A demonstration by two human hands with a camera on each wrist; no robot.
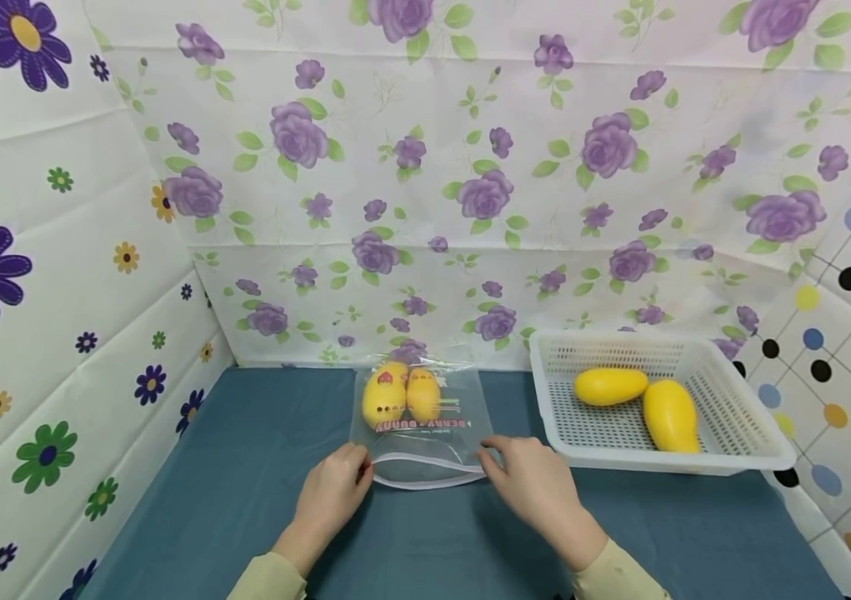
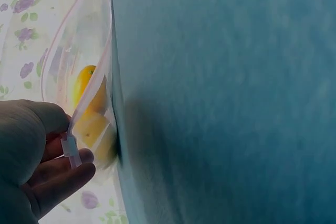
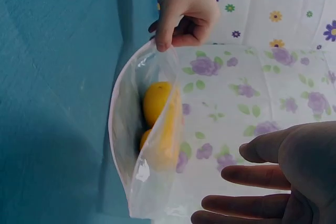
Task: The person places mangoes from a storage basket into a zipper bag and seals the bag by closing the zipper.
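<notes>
Fingers first: do yours have hold of anything?

Only on one side. Your left hand (image 1: 331, 492) pinches the left corner of the clear, pink-printed plastic zip bag (image 1: 466, 446), around what looks like a small pale slider (image 2: 68, 146). Your right hand (image 1: 533, 483) has its fingers loosely extended just beside the right corner, gripping nothing.

What should you watch at the mouth?

It gapes toward you. Pull from the left alone and the bag could skew on the blue-covered desk (image 1: 260, 467), or its edges could meet crooked.

Deeper in?

Two smooth yellow oval fruits (image 1: 383, 400) sit inside, toward the far end; raise that end and they could roll out.

Beyond that?

To your right, two elongated yellow fruits (image 1: 610, 387) lie in the white perforated plastic basket (image 1: 665, 460); a wide swing of your right arm might knock it. Behind, the white sheet with purple roses (image 1: 425, 200) could crumple the bag if you push forward.
</notes>
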